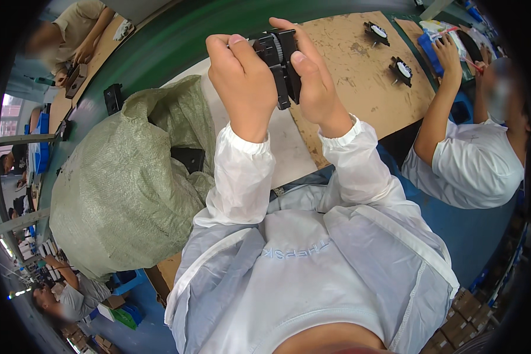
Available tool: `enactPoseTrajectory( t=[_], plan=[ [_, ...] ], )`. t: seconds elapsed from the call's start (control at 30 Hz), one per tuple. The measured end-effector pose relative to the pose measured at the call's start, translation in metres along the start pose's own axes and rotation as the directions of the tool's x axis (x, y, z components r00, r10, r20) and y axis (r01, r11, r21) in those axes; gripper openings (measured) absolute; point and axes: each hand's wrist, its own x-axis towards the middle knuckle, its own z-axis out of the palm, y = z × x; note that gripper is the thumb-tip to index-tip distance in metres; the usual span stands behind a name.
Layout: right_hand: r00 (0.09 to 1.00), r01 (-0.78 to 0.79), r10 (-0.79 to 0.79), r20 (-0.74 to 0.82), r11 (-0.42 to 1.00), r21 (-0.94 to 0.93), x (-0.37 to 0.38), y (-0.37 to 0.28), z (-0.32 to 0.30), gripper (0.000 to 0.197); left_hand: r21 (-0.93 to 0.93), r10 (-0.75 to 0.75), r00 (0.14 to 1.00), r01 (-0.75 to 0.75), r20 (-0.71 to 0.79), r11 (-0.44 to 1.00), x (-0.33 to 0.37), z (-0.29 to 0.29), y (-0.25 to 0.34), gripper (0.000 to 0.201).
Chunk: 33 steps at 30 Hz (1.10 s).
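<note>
My left hand and my right hand are raised over the worktable, both closed on one black plastic assembly. A grey ribbed ring shows in its middle. The left thumb and curled fingers grip its left side, and some of those fingertips are hidden. On the right side, my right thumb presses near the edge while the fingers reach round behind. Left of my forearms bulges a pale green woven sack, with a black part visible in its open mouth.
Two black parts with white centres lie on a brown cardboard sheet. Another black part rests on the green table beyond the sack. At my right sits a co-worker handling a bag; other people work at the left.
</note>
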Motion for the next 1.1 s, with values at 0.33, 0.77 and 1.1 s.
enactPoseTrajectory(
  t=[0.33,0.77,1.1],
  plan=[
    [0.998,-0.033,0.033,-0.046,0.999,0.014,-0.002,0.008,0.006,0.048,-0.146,-0.094,0.994,0.100,0.049,0.984,-0.003,0.000,-0.026,0.017],
    [0.994,-0.093,0.106,-0.035,0.960,0.265,0.012,-0.005,-0.011,0.054,-0.131,-0.091,0.932,0.145,0.352,0.981,-0.018,-0.025,-0.024,0.054],
    [0.935,-0.308,0.261,0.240,0.934,0.183,0.028,0.006,-0.049,0.041,-0.468,-0.093,0.889,0.321,0.448,0.823,-0.018,-0.042,-0.029,0.059]
  ],
)
